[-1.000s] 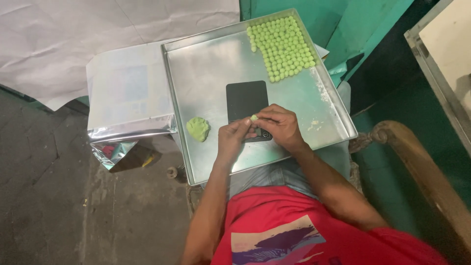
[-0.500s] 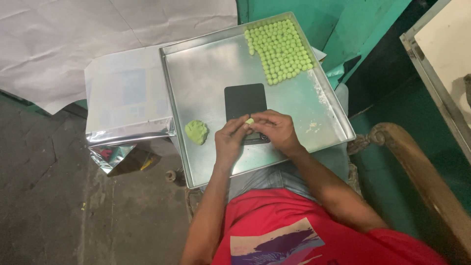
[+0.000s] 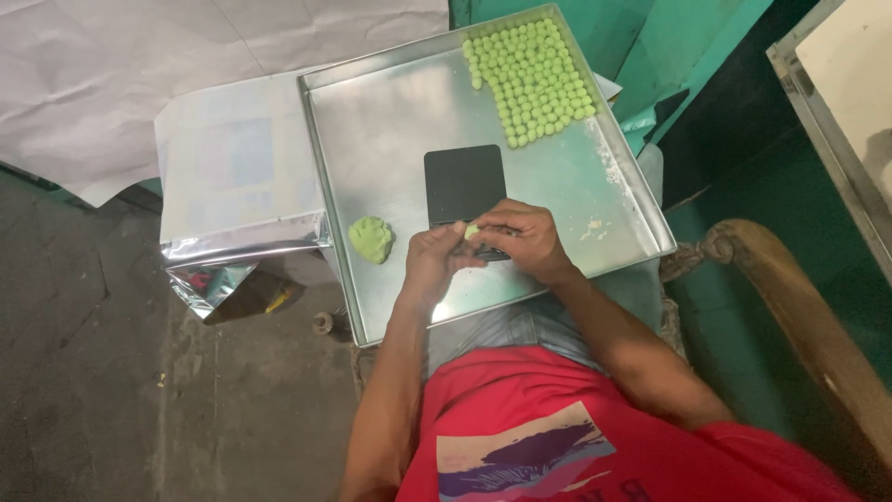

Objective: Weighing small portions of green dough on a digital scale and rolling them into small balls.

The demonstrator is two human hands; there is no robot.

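A dull grey concrete floor (image 3: 102, 390) spreads to the left, with crinkled white paper sheeting (image 3: 139, 74) above it and green painted walls (image 3: 688, 56) to the right beside a curved brown wooden chair arm (image 3: 790, 316). A large shiny rectangular metal tray (image 3: 390, 121) with a raised rim rests over the person's lap and a silvery foil bag (image 3: 232, 186). In its far corner sits a tight block of small round pale green dough balls (image 3: 530, 79); a flat matte black square plate (image 3: 465, 181) lies mid-tray, and a rough green dough lump (image 3: 372, 239) lies left of it. The left hand (image 3: 435, 265) and right hand (image 3: 520, 240) meet just over the plate's near edge, fingers curled closed, pinching 1 small green dough piece (image 3: 471, 231) between them.
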